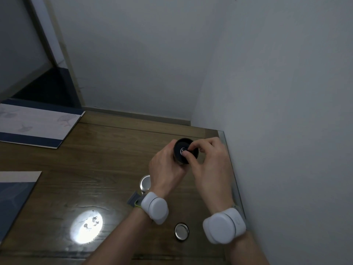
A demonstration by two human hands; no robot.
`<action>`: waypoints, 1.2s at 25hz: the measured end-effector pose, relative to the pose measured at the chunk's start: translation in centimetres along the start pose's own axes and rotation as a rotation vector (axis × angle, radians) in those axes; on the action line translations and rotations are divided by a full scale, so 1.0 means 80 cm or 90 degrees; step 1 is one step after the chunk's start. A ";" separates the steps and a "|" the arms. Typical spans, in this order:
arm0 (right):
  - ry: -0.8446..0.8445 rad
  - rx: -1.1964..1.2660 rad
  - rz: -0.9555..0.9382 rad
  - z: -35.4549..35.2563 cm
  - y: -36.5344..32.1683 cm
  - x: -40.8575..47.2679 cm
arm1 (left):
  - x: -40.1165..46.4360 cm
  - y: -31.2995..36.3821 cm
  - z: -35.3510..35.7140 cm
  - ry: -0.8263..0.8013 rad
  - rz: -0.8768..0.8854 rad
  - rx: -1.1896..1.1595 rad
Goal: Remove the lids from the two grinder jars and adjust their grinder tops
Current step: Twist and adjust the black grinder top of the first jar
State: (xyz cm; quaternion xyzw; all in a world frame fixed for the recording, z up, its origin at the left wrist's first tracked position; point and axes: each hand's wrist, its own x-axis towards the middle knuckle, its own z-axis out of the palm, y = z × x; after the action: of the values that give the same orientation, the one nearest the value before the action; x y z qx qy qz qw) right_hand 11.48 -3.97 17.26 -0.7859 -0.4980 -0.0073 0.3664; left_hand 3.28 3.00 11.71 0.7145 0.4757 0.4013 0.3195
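1. Head view: the left hand [164,167] curls its fingers round a dark grinder jar [184,151], held above the wooden table [91,169] at about 1 o'clock from the frame's centre, its black grinder top facing the camera.
2. The right hand [208,161] comes in from 3 o'clock; thumb and forefinger are closed together, pinching the small silver knob [183,150] in the middle of that top.
3. 2 shiny round lids lie on the table: 1 lid [145,182] at 7 o'clock from the jar, partly hidden by the left wrist, the other lid [181,231] at 6 o'clock, between the forearms.
4. Each wrist wears a white band [155,207].
5. The 2nd jar may be hidden; I cannot tell.
6. Blue and white boards [38,127] lie at 9 o'clock.
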 end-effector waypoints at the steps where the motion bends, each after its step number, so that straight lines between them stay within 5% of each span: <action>1: 0.010 0.005 0.015 0.001 -0.001 -0.003 | -0.001 -0.001 0.000 -0.001 0.002 0.000; 20: 0.143 0.014 0.136 0.043 -0.013 -0.032 | -0.011 -0.003 0.010 0.013 -0.034 -0.033; 30: -0.092 0.106 0.036 -0.003 0.024 0.003 | 0.003 -0.002 0.004 -0.109 -0.100 -0.017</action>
State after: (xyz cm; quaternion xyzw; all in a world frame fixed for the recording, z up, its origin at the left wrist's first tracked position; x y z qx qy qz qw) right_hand 13.21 -4.36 16.44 -0.7650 -0.4999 0.1009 0.3934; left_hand 3.57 3.27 11.44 0.7026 0.4956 0.3187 0.3990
